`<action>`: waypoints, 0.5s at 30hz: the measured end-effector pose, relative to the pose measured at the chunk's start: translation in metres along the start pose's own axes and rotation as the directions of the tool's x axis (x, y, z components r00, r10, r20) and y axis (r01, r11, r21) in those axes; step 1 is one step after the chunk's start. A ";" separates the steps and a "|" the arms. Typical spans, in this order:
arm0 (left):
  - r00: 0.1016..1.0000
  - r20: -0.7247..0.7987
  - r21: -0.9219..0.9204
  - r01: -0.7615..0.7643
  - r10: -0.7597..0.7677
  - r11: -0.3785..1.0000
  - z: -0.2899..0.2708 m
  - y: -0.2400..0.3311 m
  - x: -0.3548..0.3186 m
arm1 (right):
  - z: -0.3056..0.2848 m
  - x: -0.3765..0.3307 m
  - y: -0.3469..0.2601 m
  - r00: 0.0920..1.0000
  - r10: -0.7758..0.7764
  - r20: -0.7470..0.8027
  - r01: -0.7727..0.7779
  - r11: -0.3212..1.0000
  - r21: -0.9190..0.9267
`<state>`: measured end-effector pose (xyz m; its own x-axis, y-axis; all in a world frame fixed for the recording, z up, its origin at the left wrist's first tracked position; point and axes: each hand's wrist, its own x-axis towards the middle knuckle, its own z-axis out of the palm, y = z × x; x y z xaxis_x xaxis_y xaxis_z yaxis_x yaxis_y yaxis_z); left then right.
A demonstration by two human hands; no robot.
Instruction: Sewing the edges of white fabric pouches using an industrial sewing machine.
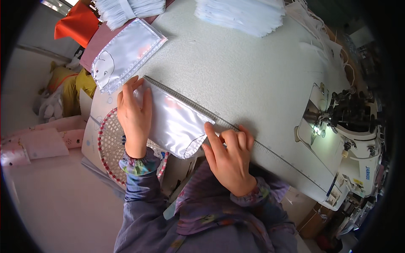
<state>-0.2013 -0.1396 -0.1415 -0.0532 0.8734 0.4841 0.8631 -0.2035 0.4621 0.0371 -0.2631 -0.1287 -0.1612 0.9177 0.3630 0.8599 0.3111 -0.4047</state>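
Note:
A piece of shiny white satin fabric (175,120) lies between my hands near the table's front edge, its upper side along a dark ruler strip (185,98) with measuring marks. My left hand (134,114) is closed at the fabric's left end, thumb on top and fingertips beside the strip's end. At the right end, my right hand (230,156) has its index finger and thumb against the fabric's edge, the other fingers bent over the marked strip. Part of the satin hangs toward me, with a dark curved line near its lower corner. The fabric's underside is hidden.
Another white satin piece with an animal-face drawing (126,52) lies at the far left. Bundled white pieces (128,10) and a white stack (242,14) sit farther back. A sewing machine (350,122) stands right; a woven basket (110,147) is below my left hand.

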 end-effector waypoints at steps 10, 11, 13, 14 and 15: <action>0.560 0.327 -0.840 0.542 -0.761 0.037 -0.006 0.031 -0.101 | -0.004 0.004 -0.002 1.000 -0.009 -0.009 0.009 0.999 0.037; 0.477 0.656 -0.723 0.618 -0.585 -0.307 -0.013 0.030 -0.103 | -0.011 0.009 -0.002 1.000 -0.019 0.002 0.019 0.999 0.038; 0.624 0.468 -0.776 0.629 -0.626 0.048 -0.041 0.010 -0.079 | -0.037 0.021 0.003 0.999 -0.051 0.011 0.042 0.919 0.392; 0.698 0.339 -0.718 0.625 -0.631 0.306 -0.060 -0.002 -0.055 | -0.060 0.025 0.008 0.998 0.021 0.059 -0.050 0.834 0.550; 0.799 0.210 -0.723 0.515 -0.563 0.461 -0.079 -0.013 -0.029 | -0.088 0.031 0.016 0.999 0.020 0.049 -0.047 0.751 0.658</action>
<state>-0.2506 -0.1976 -0.1028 -0.4234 0.9055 -0.0292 0.0076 0.0358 0.9993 0.0891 -0.2515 -0.0500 -0.1677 0.9346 0.3138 0.3346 0.3534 -0.8736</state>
